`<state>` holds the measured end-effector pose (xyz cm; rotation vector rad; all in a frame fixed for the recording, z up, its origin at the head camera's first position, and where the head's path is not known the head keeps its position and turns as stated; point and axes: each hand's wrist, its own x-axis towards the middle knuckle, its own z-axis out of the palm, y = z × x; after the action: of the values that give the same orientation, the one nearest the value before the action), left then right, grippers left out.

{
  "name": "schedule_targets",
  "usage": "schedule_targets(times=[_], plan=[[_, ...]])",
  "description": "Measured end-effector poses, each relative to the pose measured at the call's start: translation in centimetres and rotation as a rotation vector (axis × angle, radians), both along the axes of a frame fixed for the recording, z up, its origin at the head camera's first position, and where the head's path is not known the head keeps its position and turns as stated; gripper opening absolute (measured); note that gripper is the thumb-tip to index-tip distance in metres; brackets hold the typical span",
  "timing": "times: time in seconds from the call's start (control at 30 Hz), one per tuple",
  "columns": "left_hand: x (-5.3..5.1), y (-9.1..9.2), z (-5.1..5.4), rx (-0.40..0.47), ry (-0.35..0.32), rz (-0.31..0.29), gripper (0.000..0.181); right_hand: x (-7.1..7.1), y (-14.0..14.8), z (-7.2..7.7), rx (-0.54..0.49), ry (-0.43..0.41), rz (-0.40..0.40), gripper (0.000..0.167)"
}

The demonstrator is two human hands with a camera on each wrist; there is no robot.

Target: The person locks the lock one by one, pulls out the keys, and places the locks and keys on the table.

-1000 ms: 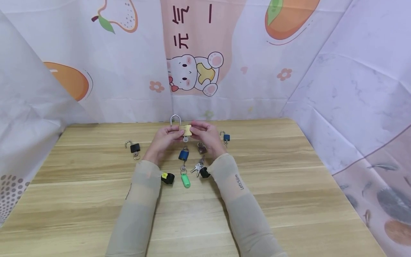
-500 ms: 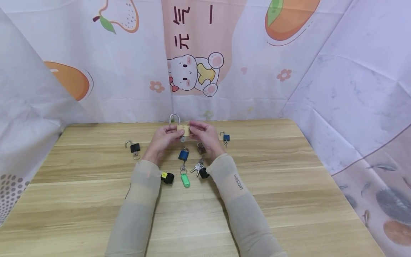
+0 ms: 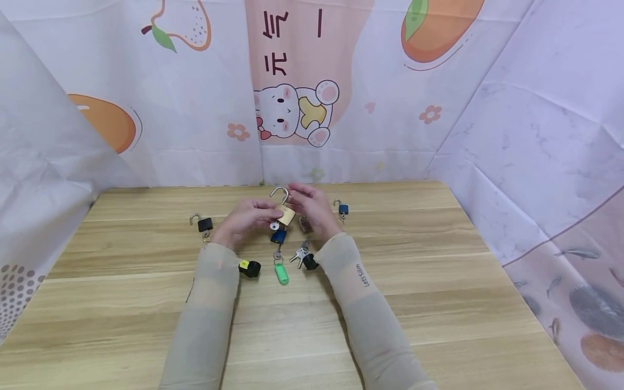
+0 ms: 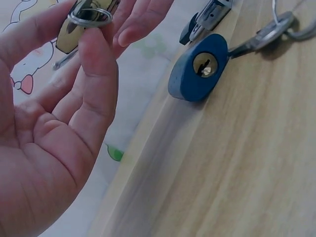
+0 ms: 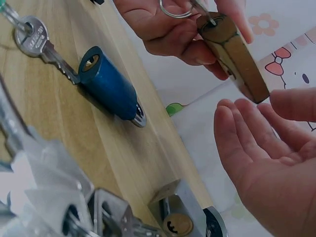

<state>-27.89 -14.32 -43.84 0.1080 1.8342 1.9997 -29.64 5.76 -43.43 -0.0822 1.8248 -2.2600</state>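
My left hand [image 3: 248, 216] pinches a brass padlock [image 3: 286, 215] between thumb and fingers above the table. Its shackle stands raised and swung out of the body, and a key on a ring [image 5: 175, 9] sits in its bottom. Beside the padlock is my right hand [image 3: 313, 208], fingers apart from the thumb and gripping nothing; in the right wrist view they are close to the brass corner [image 5: 259, 96]. Partly hidden below the brass body lies a blue padlock [image 3: 278, 236], with a key [image 5: 32, 39] at its keyhole and a green tag [image 3: 281, 274].
On the wooden table [image 3: 283, 336], a black padlock [image 3: 205, 224] with raised shackle lies left. At right is a small blue padlock [image 3: 343, 209], also unlocked. A greyish padlock [image 3: 305, 225] and a bunch of keys [image 3: 299, 254] lie near my right wrist. A printed curtain [image 3: 195, 135] hangs behind.
The brass padlock has come lower and tilted, its shackle now leaning toward the right hand. My right fingers, earlier on its side, have come off. The left hand moved slightly down.
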Motion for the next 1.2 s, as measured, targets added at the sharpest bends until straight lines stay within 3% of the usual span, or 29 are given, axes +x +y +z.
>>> schedule_targets(times=[0.23, 0.5, 0.77, 1.2], plan=[[0.31, 0.05, 0.04, -0.025, 0.012, -0.053, 0.014, 0.07, 0.00, -0.11, 0.015, 0.010, 0.066, 0.041], [0.29, 0.16, -0.09, -0.037, 0.001, -0.045, 0.028, 0.35, 0.22, 0.23, -0.019, -0.004, 0.092, 0.041], [0.43, 0.15, 0.30, -0.050, 0.012, -0.076, 0.042, 0.56, 0.13, 0.80, -0.066, 0.003, 0.085, 0.042], [0.28, 0.00, 0.27, -0.064, -0.011, -0.037, 0.042, 0.53, -0.09, 0.66, -0.034, 0.049, 0.040, 0.027]])
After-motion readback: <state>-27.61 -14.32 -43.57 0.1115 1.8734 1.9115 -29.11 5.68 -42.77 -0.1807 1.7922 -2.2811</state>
